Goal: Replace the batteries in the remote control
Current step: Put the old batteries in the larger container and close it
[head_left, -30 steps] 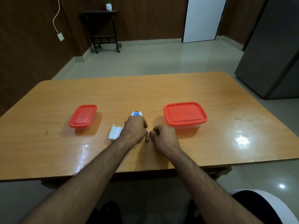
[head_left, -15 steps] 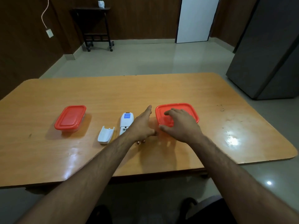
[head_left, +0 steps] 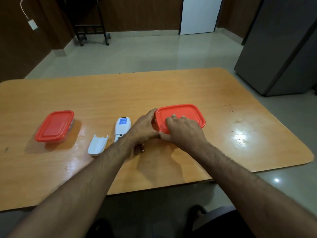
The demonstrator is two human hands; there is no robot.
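Both hands are on the larger red-lidded container [head_left: 187, 114], right of centre on the wooden table [head_left: 223, 143]. The left hand [head_left: 145, 127] curls its fingers round the container's left edge, and the right hand [head_left: 184, 131] grips the near edge with fingers spread on top of the lid and thumb at the near side. The white remote control [head_left: 122, 127] lies face down just left of the left hand, its battery bay open. Its cover [head_left: 97, 146] sits a bit nearer and further left. Two batteries [head_left: 140, 149] peek out beside the left wrist, near side. A smaller red-lidded container [head_left: 54, 125] sits well off to the left.
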